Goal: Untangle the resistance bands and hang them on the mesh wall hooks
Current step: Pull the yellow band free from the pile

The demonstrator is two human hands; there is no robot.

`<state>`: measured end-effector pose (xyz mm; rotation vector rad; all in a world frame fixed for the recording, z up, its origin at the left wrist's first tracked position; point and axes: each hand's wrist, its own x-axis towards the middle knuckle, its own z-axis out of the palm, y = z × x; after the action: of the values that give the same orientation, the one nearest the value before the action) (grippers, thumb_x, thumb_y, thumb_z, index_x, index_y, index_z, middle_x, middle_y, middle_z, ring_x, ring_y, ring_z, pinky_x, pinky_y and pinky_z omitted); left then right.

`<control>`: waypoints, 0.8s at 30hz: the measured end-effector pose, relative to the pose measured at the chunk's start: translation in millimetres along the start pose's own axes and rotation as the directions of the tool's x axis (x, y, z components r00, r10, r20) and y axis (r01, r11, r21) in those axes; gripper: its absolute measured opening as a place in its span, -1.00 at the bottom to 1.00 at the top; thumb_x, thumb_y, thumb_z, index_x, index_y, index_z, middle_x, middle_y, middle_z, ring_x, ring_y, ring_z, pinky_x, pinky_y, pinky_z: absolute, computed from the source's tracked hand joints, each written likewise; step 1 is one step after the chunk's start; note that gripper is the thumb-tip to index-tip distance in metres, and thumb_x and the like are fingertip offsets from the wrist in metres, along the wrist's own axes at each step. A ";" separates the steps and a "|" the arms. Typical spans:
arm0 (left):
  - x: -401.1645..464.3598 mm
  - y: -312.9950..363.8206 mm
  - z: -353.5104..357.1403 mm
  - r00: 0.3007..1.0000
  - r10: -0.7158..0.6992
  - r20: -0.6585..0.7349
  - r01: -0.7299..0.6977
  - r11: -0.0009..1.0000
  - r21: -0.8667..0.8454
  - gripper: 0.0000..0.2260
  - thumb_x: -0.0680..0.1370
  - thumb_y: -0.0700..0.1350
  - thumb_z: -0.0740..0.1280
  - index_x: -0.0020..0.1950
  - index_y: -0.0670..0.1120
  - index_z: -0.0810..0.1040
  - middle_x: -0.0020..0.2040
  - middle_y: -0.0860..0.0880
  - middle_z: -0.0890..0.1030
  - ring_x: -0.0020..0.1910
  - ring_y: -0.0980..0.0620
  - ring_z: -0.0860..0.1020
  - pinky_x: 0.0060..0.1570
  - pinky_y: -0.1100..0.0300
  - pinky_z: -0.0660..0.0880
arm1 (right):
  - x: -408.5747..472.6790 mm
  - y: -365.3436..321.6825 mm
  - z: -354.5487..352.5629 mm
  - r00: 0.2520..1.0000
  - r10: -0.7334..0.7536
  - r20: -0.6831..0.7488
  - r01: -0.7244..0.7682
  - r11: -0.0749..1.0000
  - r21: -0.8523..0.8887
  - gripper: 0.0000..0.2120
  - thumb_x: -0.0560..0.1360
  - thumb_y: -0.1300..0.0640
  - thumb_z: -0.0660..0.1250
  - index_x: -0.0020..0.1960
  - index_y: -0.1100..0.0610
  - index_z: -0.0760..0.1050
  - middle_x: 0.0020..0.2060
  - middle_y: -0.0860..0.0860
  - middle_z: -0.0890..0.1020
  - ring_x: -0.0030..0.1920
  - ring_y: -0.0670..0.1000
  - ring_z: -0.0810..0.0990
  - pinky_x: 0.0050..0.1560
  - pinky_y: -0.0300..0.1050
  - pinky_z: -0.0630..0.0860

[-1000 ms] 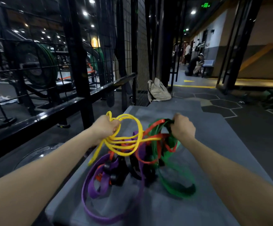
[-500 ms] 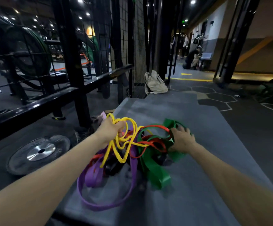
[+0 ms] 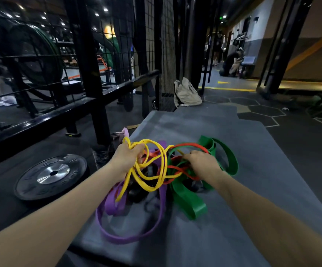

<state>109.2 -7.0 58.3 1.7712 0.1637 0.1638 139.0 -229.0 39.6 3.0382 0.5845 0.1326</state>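
Observation:
A tangle of resistance bands lies on a grey platform (image 3: pixel 252 151). My left hand (image 3: pixel 126 158) grips loops of the thin yellow band (image 3: pixel 146 186), lifted a little above the pile. My right hand (image 3: pixel 202 162) reaches into the middle of the knot, its fingers pinching among the thin orange band (image 3: pixel 191 145) and a yellow strand. The wide green band (image 3: pixel 187 201) spreads to the right and front. A purple band (image 3: pixel 117 236) loops toward me on the left. Black parts sit under the knot. The mesh wall (image 3: pixel 168 45) stands behind; hooks cannot be made out.
A black weight plate (image 3: pixel 50 176) lies on the floor at the left. Black rack rails (image 3: pixel 40 116) and posts run along the left side. A beige bag (image 3: pixel 187 93) leans by the mesh. People crouch far down the corridor (image 3: pixel 231 62).
My right hand has left the green band's far edge and moved left into the knot's middle. My left hand keeps hold of the yellow loops, which have slackened.

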 end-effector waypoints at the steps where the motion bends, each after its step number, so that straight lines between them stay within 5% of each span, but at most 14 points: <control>1: -0.5 0.4 -1.8 1.000 0.004 -0.019 -0.004 1.000 -0.010 -0.74 0.54 -0.19 0.25 -0.36 -0.15 0.39 -0.47 -0.06 0.37 -0.50 0.04 0.34 -0.46 0.22 0.35 | -0.2 0.9 -0.6 0.999 0.002 -0.032 -0.002 1.000 0.012 -0.66 0.49 0.03 0.27 0.26 -0.02 0.46 0.13 0.08 0.55 0.20 0.14 0.52 0.07 -0.02 0.48; 6: 6.9 9.5 -5.8 0.998 0.008 -0.061 -0.013 0.996 -0.085 -0.72 0.52 -0.22 0.24 -0.39 -0.13 0.34 -0.54 0.01 0.33 -0.54 0.07 0.28 -0.51 0.26 0.24 | 10.5 2.3 -31.3 0.944 0.114 -0.309 -0.009 0.946 0.323 -0.71 0.51 0.10 0.10 0.08 0.13 0.55 -0.05 0.20 0.64 -0.03 0.27 0.58 -0.12 0.04 0.49; 9: 8.5 21.7 -7.6 0.998 0.037 -0.048 -0.041 0.995 -0.088 -0.72 0.52 -0.18 0.25 -0.39 -0.11 0.32 -0.52 0.00 0.31 -0.52 0.05 0.26 -0.47 0.22 0.22 | 15.4 5.5 -53.8 0.912 0.133 -0.388 0.016 0.933 0.359 -0.81 0.52 0.22 0.13 -0.10 0.26 0.50 -0.21 0.23 0.61 -0.20 0.27 0.56 -0.26 0.03 0.45; 12: 5.5 31.4 -16.1 0.995 0.101 -0.020 -0.100 0.994 0.044 -0.71 0.47 -0.13 0.28 -0.44 -0.06 0.30 -0.49 -0.02 0.27 -0.47 0.01 0.21 -0.38 0.13 0.18 | 11.8 16.2 -79.9 0.774 0.366 -0.517 -0.048 0.848 0.528 -0.83 0.51 0.29 0.17 -0.11 0.36 0.50 -0.19 0.29 0.60 -0.19 0.25 0.53 -0.25 0.02 0.41; 16: -1.0 46.6 -35.7 0.975 0.177 -0.136 -0.116 0.924 0.365 -0.65 0.51 -0.08 0.28 -0.46 -0.11 0.30 -0.49 -0.07 0.32 -0.47 -0.05 0.28 -0.40 0.18 0.23 | 1.0 46.9 -100.6 0.624 0.658 -0.422 -0.161 0.637 0.754 -0.79 0.52 0.34 0.13 -0.12 0.42 0.51 -0.13 0.32 0.60 -0.21 0.21 0.51 -0.25 0.03 0.38; 18: -1.5 49.2 -44.1 0.966 0.179 -0.187 -0.097 0.919 0.382 -0.63 0.53 -0.10 0.25 -0.46 -0.13 0.31 -0.49 -0.10 0.35 -0.47 -0.06 0.31 -0.39 0.16 0.27 | -8.2 53.6 -88.8 0.662 0.668 -0.340 -0.283 0.643 0.712 -0.81 0.52 0.33 0.15 -0.08 0.41 0.51 -0.08 0.34 0.59 -0.13 0.25 0.55 -0.20 0.04 0.41; 21: -4.0 43.3 -44.3 0.976 0.136 -0.171 -0.093 0.966 0.240 -0.65 0.52 -0.16 0.24 -0.46 -0.12 0.30 -0.47 -0.11 0.32 -0.44 -0.02 0.28 -0.36 0.11 0.25 | -25.7 43.1 -55.8 0.773 0.622 -0.126 -0.523 0.737 0.429 -0.84 0.50 0.34 0.15 0.03 0.36 0.45 0.01 0.25 0.55 -0.01 0.25 0.55 -0.08 0.06 0.49; 24: -8.6 37.3 -37.8 0.988 0.101 -0.118 -0.084 0.987 0.136 -0.65 0.51 -0.18 0.23 -0.46 -0.08 0.25 -0.48 -0.07 0.27 -0.46 0.01 0.22 -0.42 0.16 0.18 | -31.4 25.5 -34.5 0.911 0.407 0.063 -0.412 0.895 0.173 -0.64 0.49 0.32 0.17 0.29 0.26 0.35 0.26 0.24 0.39 0.27 0.28 0.39 0.17 0.11 0.43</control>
<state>93.9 19.9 102.4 1.9014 0.1855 0.3381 116.2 -263.4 73.1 3.2902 -0.0627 0.0552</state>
